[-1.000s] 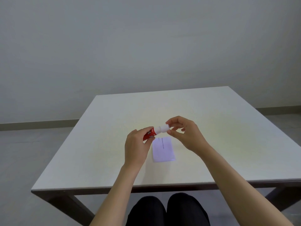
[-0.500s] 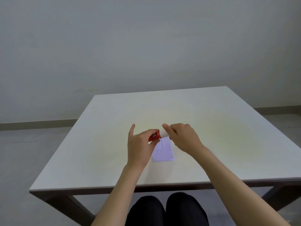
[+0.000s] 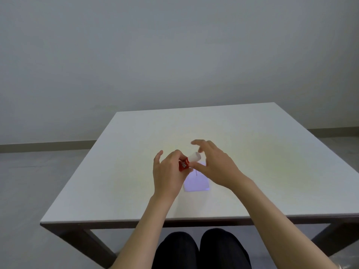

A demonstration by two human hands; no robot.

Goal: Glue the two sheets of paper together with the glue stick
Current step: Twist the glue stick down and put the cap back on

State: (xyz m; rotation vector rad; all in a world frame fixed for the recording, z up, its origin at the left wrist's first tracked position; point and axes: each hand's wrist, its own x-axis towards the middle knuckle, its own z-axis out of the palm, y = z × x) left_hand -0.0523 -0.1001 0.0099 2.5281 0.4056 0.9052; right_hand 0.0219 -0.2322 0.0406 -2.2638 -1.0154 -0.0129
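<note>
In the head view, the left hand [image 3: 167, 175] pinches the red glue stick [image 3: 184, 165] above the table [image 3: 272, 171], white cap [image 3: 194, 157] pointing up-right. The right hand [image 3: 215, 166] curls spread-fingered beside the cap, contact unclear. The paper [image 3: 196, 183] lies flat just below both hands.

White table [image 3: 252, 162] on dark legs, plain grey wall [image 3: 174, 55], grey floor [image 3: 38, 181].

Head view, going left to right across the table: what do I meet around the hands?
Left hand → red glue stick with its white cap → right hand. The paper lies on the table below and between the hands, so it has no clear place in the order.
</note>
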